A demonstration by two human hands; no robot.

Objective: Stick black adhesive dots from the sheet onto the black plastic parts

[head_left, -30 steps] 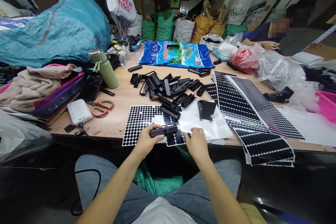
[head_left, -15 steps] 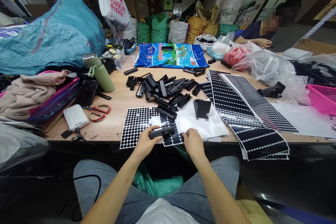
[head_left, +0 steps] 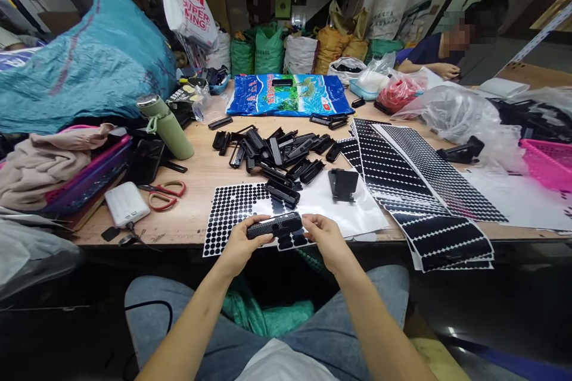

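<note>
My left hand [head_left: 241, 244] grips a flat black plastic bar [head_left: 274, 227] by its left end, held level just above the table's near edge. My right hand [head_left: 326, 237] is at the bar's right end with its fingertips pinched together against it; what the pinch holds is too small to make out. Under both hands lies a white sheet of round black stickers [head_left: 232, 208], partly stripped. A heap of similar black plastic parts [head_left: 277, 152] lies further back on the wooden table [head_left: 201, 181].
Long black sticker sheets [head_left: 402, 178] fan out to the right. Left of centre lie red scissors [head_left: 163, 193], a white power bank [head_left: 126, 203] and a green bottle [head_left: 165, 126]. A pink basket [head_left: 547, 161] and plastic bags stand at right. Another person [head_left: 440, 50] sits at the far right.
My right hand has left the sticker sheet and risen to the right end of the bar. The left hand has kept hold of the bar and lifted it slightly.
</note>
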